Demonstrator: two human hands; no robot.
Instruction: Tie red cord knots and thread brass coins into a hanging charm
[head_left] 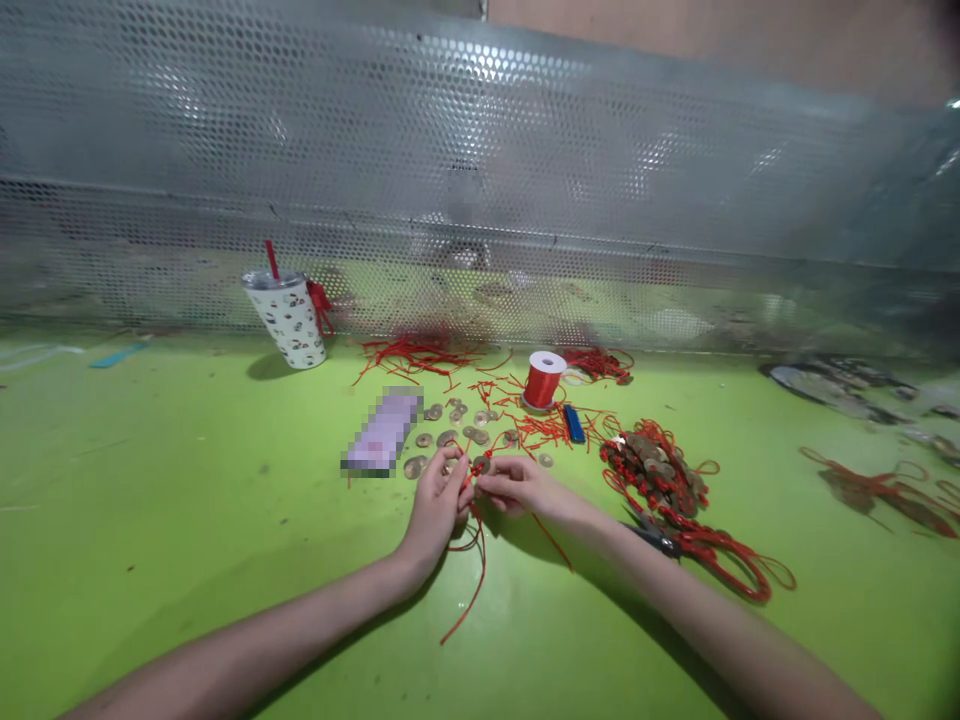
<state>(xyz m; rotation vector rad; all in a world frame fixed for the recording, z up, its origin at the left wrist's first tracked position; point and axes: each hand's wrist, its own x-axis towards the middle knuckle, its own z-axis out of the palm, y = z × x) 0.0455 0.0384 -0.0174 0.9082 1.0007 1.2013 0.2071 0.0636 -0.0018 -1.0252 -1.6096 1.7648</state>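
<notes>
My left hand point(442, 487) pinches a red cord point(480, 570) whose loose ends trail down over the green tabletop. Facing it, my right hand point(519, 487) has thumb and fingers closed on a round, dull brass coin point(482, 465) at the knotted part of the cord. The fingertips of both hands nearly meet, and they hide part of the knot. Just beyond them lie several loose coins point(447, 438) of the same kind. A spool of red cord point(543, 383) stands upright behind the coins, with short red cord scraps point(544, 430) around its base.
Scissors point(724, 560) with red handles lie beside my right forearm, near a heap of coins strung on red cord point(652, 465). A blue lighter point(574, 424) lies by the spool. At left are a blurred-out pale purple object point(384, 432) and a tumbler with straw point(289, 320). Perforated metal point(375, 190) borders the back.
</notes>
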